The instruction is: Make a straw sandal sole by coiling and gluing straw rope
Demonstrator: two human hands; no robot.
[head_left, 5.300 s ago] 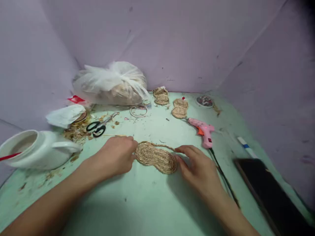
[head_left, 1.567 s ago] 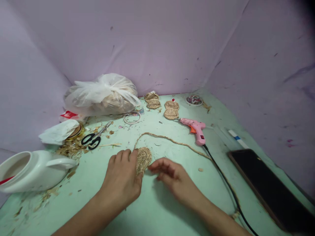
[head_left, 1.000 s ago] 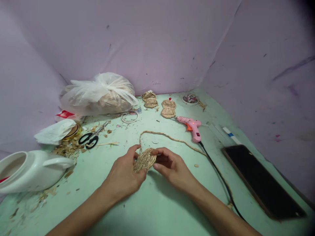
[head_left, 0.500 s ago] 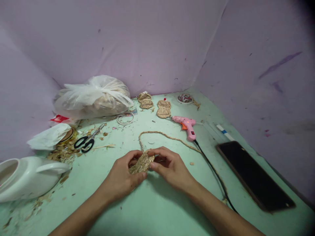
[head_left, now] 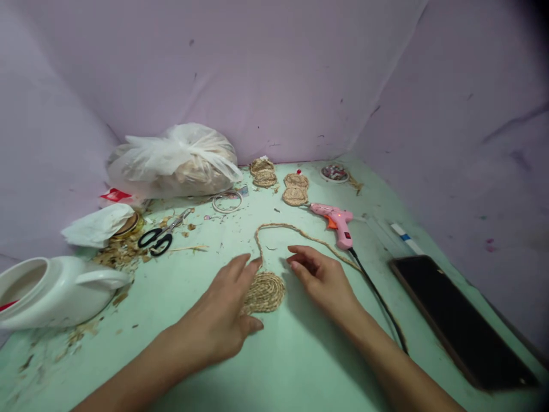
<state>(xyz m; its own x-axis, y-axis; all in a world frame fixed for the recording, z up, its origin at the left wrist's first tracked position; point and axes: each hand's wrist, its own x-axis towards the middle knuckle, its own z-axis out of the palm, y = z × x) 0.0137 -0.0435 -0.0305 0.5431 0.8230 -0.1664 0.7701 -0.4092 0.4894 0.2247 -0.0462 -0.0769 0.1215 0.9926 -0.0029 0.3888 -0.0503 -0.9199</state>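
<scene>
A flat coil of braided straw cord [head_left: 266, 293] lies on the green table, its left part hidden behind my left hand. The cord's free end [head_left: 286, 225] curves away from the coil and runs right toward the glue gun's cable. My left hand [head_left: 218, 309] is open around the coil's left side, thumb and fingers spread; whether it touches the coil I cannot tell. To the right of the coil hovers my right hand [head_left: 323, 280], open, with fingers loosely bent and nothing visible in them. Beyond it lies a pink glue gun [head_left: 337, 220], a small orange light showing.
Two woven straw pieces [head_left: 295, 190] [head_left: 263, 173] and a dish of beads [head_left: 335, 173] stand at the back. Left are a plastic bag [head_left: 180, 163], scissors [head_left: 165, 233], a white jug [head_left: 64, 292] and straw scraps. A dark phone [head_left: 458, 320] lies at right.
The straw coil, held tilted in both hands before, now lies flat on the table. Both hands have let go, and the right one has moved away to the right. The view has shifted slightly.
</scene>
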